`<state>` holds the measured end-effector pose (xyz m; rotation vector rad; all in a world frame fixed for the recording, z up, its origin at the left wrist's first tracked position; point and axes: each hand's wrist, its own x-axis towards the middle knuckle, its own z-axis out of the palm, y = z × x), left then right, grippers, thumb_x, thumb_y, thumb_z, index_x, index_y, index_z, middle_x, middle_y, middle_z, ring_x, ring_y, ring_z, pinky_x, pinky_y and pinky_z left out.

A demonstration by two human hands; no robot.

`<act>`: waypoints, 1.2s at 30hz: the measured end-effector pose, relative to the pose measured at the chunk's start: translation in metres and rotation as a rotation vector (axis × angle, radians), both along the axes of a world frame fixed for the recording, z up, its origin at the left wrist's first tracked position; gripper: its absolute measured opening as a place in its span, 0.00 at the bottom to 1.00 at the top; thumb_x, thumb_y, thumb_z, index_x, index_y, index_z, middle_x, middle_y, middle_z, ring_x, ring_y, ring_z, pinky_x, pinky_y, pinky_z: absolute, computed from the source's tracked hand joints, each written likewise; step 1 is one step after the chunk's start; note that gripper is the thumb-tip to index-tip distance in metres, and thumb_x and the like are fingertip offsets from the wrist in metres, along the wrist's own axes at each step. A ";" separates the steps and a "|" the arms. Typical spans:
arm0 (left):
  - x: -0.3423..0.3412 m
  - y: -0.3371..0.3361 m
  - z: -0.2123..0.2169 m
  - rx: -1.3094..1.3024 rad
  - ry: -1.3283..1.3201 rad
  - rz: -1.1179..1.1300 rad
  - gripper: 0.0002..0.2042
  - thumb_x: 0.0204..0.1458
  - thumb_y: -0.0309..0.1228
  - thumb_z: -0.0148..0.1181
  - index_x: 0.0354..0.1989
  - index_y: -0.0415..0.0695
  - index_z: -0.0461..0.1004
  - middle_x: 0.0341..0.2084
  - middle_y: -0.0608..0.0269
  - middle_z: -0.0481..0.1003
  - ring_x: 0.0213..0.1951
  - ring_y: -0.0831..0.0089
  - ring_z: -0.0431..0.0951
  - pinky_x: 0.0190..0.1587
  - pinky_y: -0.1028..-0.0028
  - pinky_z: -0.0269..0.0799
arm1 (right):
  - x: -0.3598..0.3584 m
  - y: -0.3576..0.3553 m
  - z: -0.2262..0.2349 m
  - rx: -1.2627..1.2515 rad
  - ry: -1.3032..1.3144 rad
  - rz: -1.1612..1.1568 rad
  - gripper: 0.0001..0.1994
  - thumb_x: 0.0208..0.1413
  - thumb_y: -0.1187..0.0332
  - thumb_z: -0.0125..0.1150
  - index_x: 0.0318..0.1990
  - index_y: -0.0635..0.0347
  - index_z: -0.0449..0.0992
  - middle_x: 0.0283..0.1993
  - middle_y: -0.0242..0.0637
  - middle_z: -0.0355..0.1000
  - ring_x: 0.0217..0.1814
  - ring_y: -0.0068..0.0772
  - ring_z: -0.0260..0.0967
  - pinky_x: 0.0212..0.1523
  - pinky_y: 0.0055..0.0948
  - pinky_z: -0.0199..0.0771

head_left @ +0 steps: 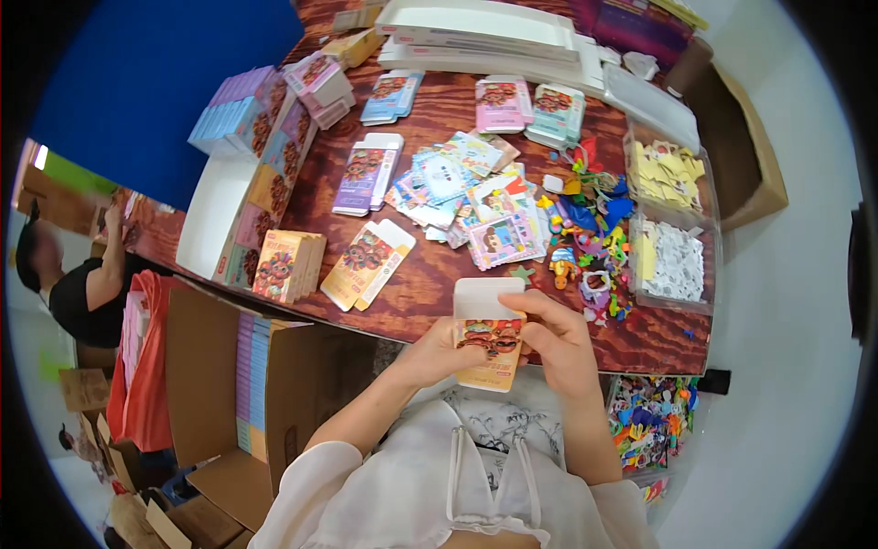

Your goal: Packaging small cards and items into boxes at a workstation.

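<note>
Close to my body, at the table's near edge, I hold a small yellow-orange carton (489,371) upright. Its white top flap stands raised, and pictures in red and brown cover its front. My left hand (433,352) grips its left side, thumb across the front. My right hand (556,340) pinches its upper right, the fingers by the flap. Whether anything is inside the carton is hidden. Just beyond lie flat yellow cartons (368,263), a loose heap of printed cards (466,197) and a pile of small colourful plastic toys (585,233).
Clear plastic trays of yellow pieces (672,178) and white pieces (675,261) stand at the right. Filled cartons (289,265) and a white display tray (215,215) are at the left. A cardboard box (297,393) stands below the table edge. Another person (87,293) works at far left.
</note>
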<state>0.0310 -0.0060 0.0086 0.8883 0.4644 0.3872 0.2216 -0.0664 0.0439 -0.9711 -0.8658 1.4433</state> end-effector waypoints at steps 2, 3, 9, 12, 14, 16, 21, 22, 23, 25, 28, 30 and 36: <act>0.003 -0.004 -0.003 0.012 0.016 0.076 0.18 0.56 0.28 0.58 0.55 0.37 0.74 0.47 0.61 0.79 0.48 0.74 0.78 0.53 0.71 0.73 | -0.002 0.000 0.004 0.013 -0.039 -0.085 0.12 0.60 0.76 0.56 0.49 0.70 0.78 0.41 0.30 0.68 0.36 0.17 0.66 0.31 0.17 0.65; 0.002 -0.005 -0.006 0.011 0.013 0.067 0.18 0.56 0.28 0.58 0.55 0.37 0.74 0.47 0.61 0.79 0.48 0.74 0.78 0.53 0.71 0.73 | 0.002 0.000 -0.002 0.078 -0.162 -0.065 0.10 0.58 0.78 0.57 0.46 0.69 0.79 0.39 0.29 0.69 0.35 0.17 0.65 0.32 0.16 0.65; -0.002 -0.005 -0.015 0.352 0.009 0.214 0.19 0.57 0.26 0.57 0.58 0.35 0.71 0.50 0.59 0.77 0.51 0.75 0.76 0.55 0.71 0.72 | 0.009 -0.007 -0.006 0.194 -0.568 -0.234 0.08 0.58 0.79 0.59 0.44 0.67 0.78 0.37 0.30 0.70 0.38 0.17 0.67 0.39 0.17 0.67; 0.003 -0.010 0.013 0.272 0.146 0.342 0.21 0.57 0.20 0.58 0.61 0.34 0.67 0.50 0.58 0.76 0.51 0.74 0.76 0.55 0.71 0.72 | -0.004 -0.009 -0.006 0.025 -0.273 -0.352 0.08 0.58 0.81 0.59 0.45 0.66 0.74 0.39 0.32 0.72 0.41 0.18 0.69 0.43 0.19 0.70; 0.003 -0.013 0.019 0.346 0.139 0.431 0.24 0.55 0.17 0.59 0.62 0.35 0.66 0.47 0.58 0.75 0.49 0.73 0.77 0.52 0.72 0.75 | -0.011 -0.007 -0.006 0.047 -0.205 -0.388 0.09 0.58 0.82 0.60 0.46 0.66 0.73 0.40 0.33 0.72 0.43 0.18 0.69 0.44 0.19 0.70; 0.000 -0.016 0.026 0.375 0.141 0.474 0.25 0.54 0.16 0.60 0.63 0.36 0.66 0.46 0.58 0.75 0.48 0.72 0.77 0.51 0.72 0.76 | -0.013 -0.008 -0.007 0.061 -0.135 -0.425 0.11 0.58 0.82 0.60 0.47 0.65 0.71 0.41 0.33 0.73 0.44 0.19 0.70 0.45 0.20 0.71; -0.014 -0.003 0.041 0.960 0.380 0.246 0.26 0.52 0.16 0.63 0.61 0.40 0.68 0.44 0.57 0.74 0.45 0.68 0.79 0.45 0.72 0.79 | 0.002 -0.010 -0.019 0.188 -0.350 -0.226 0.13 0.59 0.82 0.60 0.50 0.65 0.69 0.45 0.38 0.73 0.44 0.21 0.74 0.42 0.21 0.75; -0.015 0.000 0.040 0.955 0.379 0.245 0.26 0.52 0.16 0.63 0.61 0.40 0.68 0.44 0.57 0.74 0.45 0.68 0.79 0.45 0.72 0.79 | -0.001 -0.011 -0.018 0.183 -0.352 -0.225 0.13 0.59 0.82 0.60 0.50 0.65 0.69 0.45 0.38 0.73 0.44 0.21 0.74 0.42 0.21 0.75; -0.017 0.003 0.038 0.875 0.349 0.209 0.25 0.51 0.16 0.64 0.60 0.40 0.69 0.45 0.59 0.74 0.46 0.70 0.79 0.45 0.73 0.79 | -0.005 -0.011 -0.014 0.139 -0.255 -0.239 0.14 0.58 0.82 0.60 0.51 0.65 0.69 0.45 0.36 0.71 0.45 0.21 0.71 0.44 0.21 0.73; -0.018 0.004 0.036 0.794 0.322 0.176 0.24 0.51 0.17 0.66 0.58 0.39 0.70 0.45 0.61 0.74 0.46 0.72 0.79 0.44 0.74 0.78 | -0.008 -0.013 -0.009 0.095 -0.157 -0.248 0.15 0.57 0.82 0.61 0.51 0.64 0.70 0.46 0.33 0.69 0.46 0.20 0.69 0.46 0.22 0.71; -0.017 0.001 0.032 0.708 0.316 0.171 0.24 0.50 0.16 0.66 0.56 0.40 0.68 0.45 0.61 0.74 0.47 0.71 0.79 0.45 0.73 0.78 | -0.005 -0.013 -0.002 0.017 -0.282 -0.249 0.11 0.57 0.82 0.61 0.47 0.66 0.74 0.47 0.35 0.70 0.48 0.23 0.69 0.47 0.23 0.72; -0.016 -0.004 0.027 0.598 0.250 0.249 0.26 0.51 0.17 0.65 0.58 0.40 0.64 0.44 0.55 0.74 0.44 0.68 0.80 0.46 0.71 0.79 | 0.005 -0.009 -0.001 0.207 -0.463 -0.111 0.10 0.56 0.81 0.61 0.46 0.68 0.75 0.50 0.41 0.71 0.51 0.26 0.71 0.50 0.25 0.73; -0.014 -0.006 0.035 0.681 0.369 0.171 0.28 0.51 0.19 0.66 0.59 0.40 0.62 0.46 0.52 0.75 0.44 0.65 0.80 0.46 0.68 0.78 | 0.002 -0.013 -0.018 0.148 -0.298 -0.073 0.07 0.56 0.81 0.62 0.42 0.69 0.74 0.50 0.46 0.73 0.51 0.30 0.73 0.51 0.28 0.75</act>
